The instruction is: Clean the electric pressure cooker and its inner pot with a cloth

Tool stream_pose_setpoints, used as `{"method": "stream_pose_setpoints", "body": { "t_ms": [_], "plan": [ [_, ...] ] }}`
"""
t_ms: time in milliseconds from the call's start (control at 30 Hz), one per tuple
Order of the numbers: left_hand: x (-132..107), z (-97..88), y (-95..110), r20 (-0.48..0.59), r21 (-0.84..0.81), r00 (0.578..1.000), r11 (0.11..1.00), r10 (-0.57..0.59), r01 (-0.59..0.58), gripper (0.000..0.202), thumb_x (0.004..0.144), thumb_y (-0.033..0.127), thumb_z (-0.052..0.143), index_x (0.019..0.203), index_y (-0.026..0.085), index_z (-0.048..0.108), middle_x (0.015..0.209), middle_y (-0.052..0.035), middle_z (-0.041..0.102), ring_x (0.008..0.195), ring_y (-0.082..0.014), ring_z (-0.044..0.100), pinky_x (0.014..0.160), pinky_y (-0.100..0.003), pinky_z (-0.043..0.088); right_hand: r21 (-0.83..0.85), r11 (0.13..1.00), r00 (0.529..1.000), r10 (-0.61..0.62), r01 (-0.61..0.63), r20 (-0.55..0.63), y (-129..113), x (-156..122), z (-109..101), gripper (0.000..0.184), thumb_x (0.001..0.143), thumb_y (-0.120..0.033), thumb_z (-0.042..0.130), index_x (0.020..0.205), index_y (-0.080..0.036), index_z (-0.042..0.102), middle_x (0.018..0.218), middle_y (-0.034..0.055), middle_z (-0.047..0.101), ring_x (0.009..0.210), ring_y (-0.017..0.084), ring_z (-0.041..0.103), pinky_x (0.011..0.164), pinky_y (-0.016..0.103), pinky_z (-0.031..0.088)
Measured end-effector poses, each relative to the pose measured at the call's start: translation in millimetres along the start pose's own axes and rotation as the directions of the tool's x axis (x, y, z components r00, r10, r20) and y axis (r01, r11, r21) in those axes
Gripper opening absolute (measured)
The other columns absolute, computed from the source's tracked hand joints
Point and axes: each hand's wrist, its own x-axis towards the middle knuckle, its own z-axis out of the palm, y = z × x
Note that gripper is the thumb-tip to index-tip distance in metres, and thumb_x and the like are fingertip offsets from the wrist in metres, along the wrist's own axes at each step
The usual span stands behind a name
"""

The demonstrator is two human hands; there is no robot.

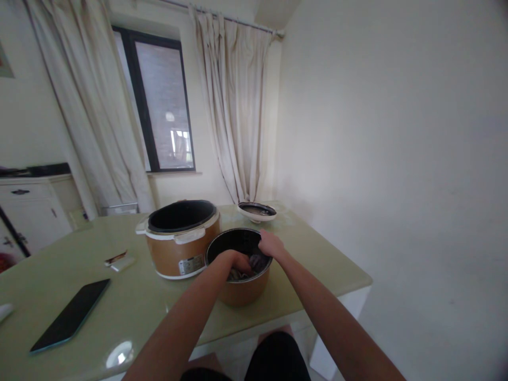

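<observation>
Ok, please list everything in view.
table: 1, greenish, centre
pot: 1, brown, front
crumpled stuff: uncounted, greyish, in pot
cooker: 1, brown and white, beside pot
lid: 1, white, behind pot
slab: 1, black, left
small items: 2, white, brown, left
object: 1, white, left edge
window: 1, black frame, back
curtains: 2, cream, back
cabinet: 1, white, left
wall: 1, white, right
legs: 2, black clothing, below
left hand: 1, bare, in pot
right hand: 1, bare, pot rim

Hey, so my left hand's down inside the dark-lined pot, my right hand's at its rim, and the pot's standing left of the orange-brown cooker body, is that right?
Not quite: the head view shows the pot standing right of the cooker body, not left. The rest holds.
</observation>
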Motion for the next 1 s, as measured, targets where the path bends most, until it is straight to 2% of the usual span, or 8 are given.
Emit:
{"method": "stream_pose_setpoints", "body": {
  "t_ms": [167,300,667,1000],
  "plan": [
    [0.3,0.1,0.3,-0.008,-0.014,1.000,1.000,0.007,-0.007,0.041,0.072,0.033,0.072,0.111,0.022,0.073,0.122,-0.0063,0.078,0.112,-0.0267,0.074,0.095,-0.035,0.059,0.002,1.000,1.000,-0.001,0.001,0.000,-0.3,-0.7,-0.1,0.039,0.095,-0.020,0.052,0.132,-0.021,0.062,0.129,0.0174,0.074,0.118,0.034,0.073,0.087,0.039,0.058],
    [1.1,-0.3,-0.5,-0.018,-0.013,1.000,1.000,-0.003,0.003,0.039,0.071,0.034,0.073,0.107,0.021,0.074,0.116,-0.0070,0.080,0.110,-0.0287,0.075,0.096,-0.039,0.059,0.002,1.000,1.000,-0.006,0.006,-0.001,-0.2,-1.5,-0.7,0.038,0.095,-0.020,0.051,0.132,-0.021,0.062,0.130,0.0179,0.073,0.118,0.034,0.072,0.087,0.039,0.057],
    [4.2,1.8,-2.8,-0.018,-0.030,1.000,1.000,-0.005,0.005,0.049,0.071,0.036,0.072,0.118,0.020,0.073,0.129,-0.0093,0.076,0.114,-0.0287,0.073,0.099,-0.040,0.059,0.003,1.000,1.000,-0.003,0.003,-0.002,-0.3,-1.4,-0.8,0.037,0.096,-0.022,0.052,0.132,-0.021,0.063,0.129,0.0182,0.073,0.118,0.034,0.072,0.087,0.039,0.057],
    [3.3,0.6,-3.6,-0.013,-0.028,1.000,1.000,-0.008,0.008,0.047,0.072,0.036,0.071,0.116,0.020,0.074,0.125,-0.0092,0.078,0.111,-0.0285,0.075,0.096,-0.040,0.060,-0.004,1.000,1.000,-0.001,0.001,0.001,-1.3,-3.5,-2.3,0.038,0.096,-0.022,0.052,0.132,-0.021,0.062,0.129,0.0184,0.073,0.117,0.034,0.073,0.088,0.040,0.057]
  ]
}}
